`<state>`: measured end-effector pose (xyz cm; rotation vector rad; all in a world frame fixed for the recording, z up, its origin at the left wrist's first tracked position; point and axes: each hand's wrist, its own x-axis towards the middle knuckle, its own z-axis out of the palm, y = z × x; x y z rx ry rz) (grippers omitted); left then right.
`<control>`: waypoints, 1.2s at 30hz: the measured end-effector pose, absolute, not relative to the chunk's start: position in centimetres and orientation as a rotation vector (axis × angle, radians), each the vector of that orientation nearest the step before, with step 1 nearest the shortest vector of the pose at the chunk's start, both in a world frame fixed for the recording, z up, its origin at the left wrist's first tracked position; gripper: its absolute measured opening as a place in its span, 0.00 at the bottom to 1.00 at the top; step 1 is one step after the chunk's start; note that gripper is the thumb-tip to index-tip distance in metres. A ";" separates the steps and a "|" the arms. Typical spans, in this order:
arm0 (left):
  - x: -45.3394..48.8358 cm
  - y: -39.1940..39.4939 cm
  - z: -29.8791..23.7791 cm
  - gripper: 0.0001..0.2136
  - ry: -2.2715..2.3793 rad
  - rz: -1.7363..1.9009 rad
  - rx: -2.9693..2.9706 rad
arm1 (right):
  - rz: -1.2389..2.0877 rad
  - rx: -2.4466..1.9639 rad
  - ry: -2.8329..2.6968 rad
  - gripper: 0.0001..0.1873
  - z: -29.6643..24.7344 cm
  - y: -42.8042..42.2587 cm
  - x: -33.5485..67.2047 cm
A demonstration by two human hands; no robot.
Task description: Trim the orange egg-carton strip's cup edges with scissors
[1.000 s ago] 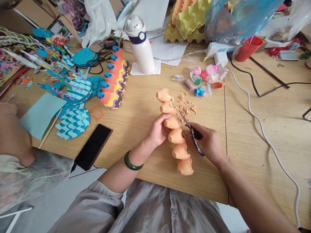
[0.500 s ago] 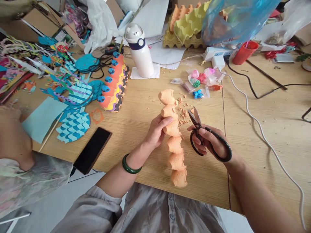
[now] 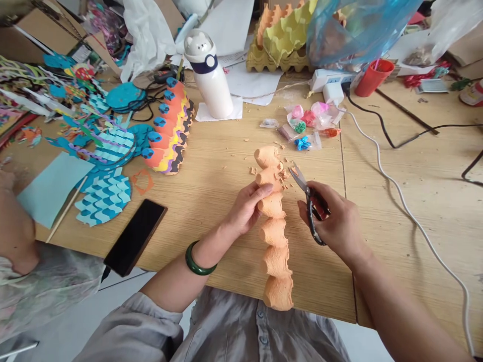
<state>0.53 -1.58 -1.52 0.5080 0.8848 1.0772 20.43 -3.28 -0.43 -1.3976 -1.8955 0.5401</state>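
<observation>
My left hand (image 3: pixel 247 208) pinches an orange egg-carton strip (image 3: pixel 274 231) by its left edge, near the upper cups. The strip is a single row of several bumps running toward my body. To its right, my right hand (image 3: pixel 337 218) grips black-handled scissors (image 3: pixel 310 201), their blades pointing up and left beside the upper cups, apart from the strip as far as I can see. Small orange scraps (image 3: pixel 284 173) lie on the table around the strip's far end.
A black phone (image 3: pixel 135 236) lies left of my arm. Beyond it are a painted egg-carton caterpillar (image 3: pixel 169 130) and blue paper crafts (image 3: pixel 105 196). A white bottle (image 3: pixel 211 80), bagged coloured clay (image 3: pixel 302 120) and a white cable (image 3: pixel 400 201) are farther out. Another person's arm (image 3: pixel 17 226) rests at left.
My right hand has turned over, its back now facing up, and the scissors have swung with it, their blades closer together. The strip's near end has shifted slightly toward me.
</observation>
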 end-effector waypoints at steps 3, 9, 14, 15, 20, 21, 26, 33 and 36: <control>0.9 -1.9 -1.5 0.17 0.861 1.093 0.536 | 0.388 -1.345 -2.069 0.18 -1.1 -3.1 20.5; 1.5 -2.4 -1.2 0.16 0.842 1.085 0.550 | 0.127 -1.335 -2.222 0.20 -1.4 -3.1 20.2; 1.4 -2.5 -1.5 0.16 0.833 1.091 0.555 | 0.074 -1.314 -2.264 0.20 -1.4 -3.3 20.0; 1.4 -2.5 -1.5 0.17 0.829 1.084 0.560 | 0.070 -1.319 -2.264 0.20 -1.4 -3.4 19.9; 1.3 -2.5 -1.9 0.18 0.832 1.068 0.571 | -0.125 -1.337 -2.222 0.18 -1.8 -3.7 19.6; 1.3 -2.5 -1.9 0.18 0.842 1.067 0.573 | -0.152 -1.335 -2.215 0.18 -1.9 -3.8 19.5; 1.5 -2.3 -2.0 0.17 0.888 1.070 0.550 | 0.165 -1.427 -2.152 0.15 -2.1 -3.8 19.3; 0.9 -1.9 -1.5 0.17 0.916 1.105 0.501 | 1.154 -1.422 -1.595 0.17 -1.1 -3.3 20.0; 0.8 -1.8 -1.1 0.18 0.882 1.108 0.440 | 1.280 -1.410 -1.526 0.21 -0.4 -3.2 20.1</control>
